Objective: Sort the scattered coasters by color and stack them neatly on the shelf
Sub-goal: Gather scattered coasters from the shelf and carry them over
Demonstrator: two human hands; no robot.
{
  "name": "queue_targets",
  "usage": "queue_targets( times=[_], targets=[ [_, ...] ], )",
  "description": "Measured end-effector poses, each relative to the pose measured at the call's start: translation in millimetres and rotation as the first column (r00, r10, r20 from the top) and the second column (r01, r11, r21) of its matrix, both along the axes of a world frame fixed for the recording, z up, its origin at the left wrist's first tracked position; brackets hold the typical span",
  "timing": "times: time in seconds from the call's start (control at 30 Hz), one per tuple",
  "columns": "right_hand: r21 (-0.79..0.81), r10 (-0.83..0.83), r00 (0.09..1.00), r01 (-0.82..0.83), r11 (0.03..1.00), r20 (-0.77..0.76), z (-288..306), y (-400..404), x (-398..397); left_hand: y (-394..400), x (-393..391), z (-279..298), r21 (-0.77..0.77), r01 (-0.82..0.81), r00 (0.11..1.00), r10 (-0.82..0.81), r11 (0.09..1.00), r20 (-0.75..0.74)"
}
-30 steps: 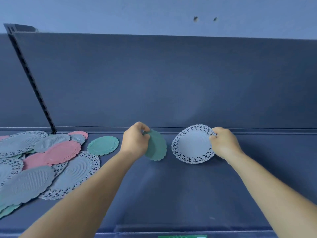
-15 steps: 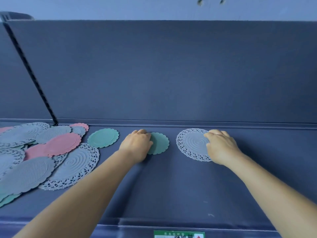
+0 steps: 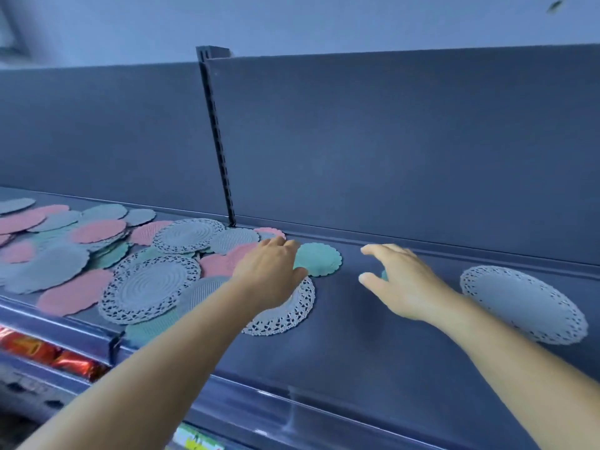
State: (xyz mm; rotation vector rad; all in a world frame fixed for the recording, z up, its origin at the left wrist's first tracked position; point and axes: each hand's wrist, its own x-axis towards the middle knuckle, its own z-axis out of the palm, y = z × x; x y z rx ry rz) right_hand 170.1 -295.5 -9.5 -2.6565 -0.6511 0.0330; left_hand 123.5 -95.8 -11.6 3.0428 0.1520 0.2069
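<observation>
Item: white lace coaster [image 3: 526, 303], released, now lying alone at right on the shelf [image 3: 373, 345]. Right hand [image 3: 402, 284] withdrawn, fingers apart, empty. Left hand [image 3: 269, 274], open, reaches the scattered pile [image 3: 97, 254] beside a green coaster [image 3: 319, 258]. Sorting barely begun.

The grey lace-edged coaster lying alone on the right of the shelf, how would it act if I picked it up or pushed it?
The grey lace-edged coaster looks thin and lies flat on the shelf, so it is probably light and should slide, not roll. Its openwork rim may flex or snag on fingers.
</observation>
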Motion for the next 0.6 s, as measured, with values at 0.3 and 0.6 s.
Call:
queue_targets(
  times=[0.3,0.6],
  targets=[
    [-0.056,-0.093,0.990,0.087,0.995,-0.104,-22,94,14,95,4,-17,-0.025,-0.034,0.994,0.031,0.999,-0.104],
    [-0.141,-0.323,0.938,0.305,0.942,-0.126,-35,117,39,115,24,-22,-0.081,0.016,0.994,-0.025,0.997,-0.106]
  ],
)
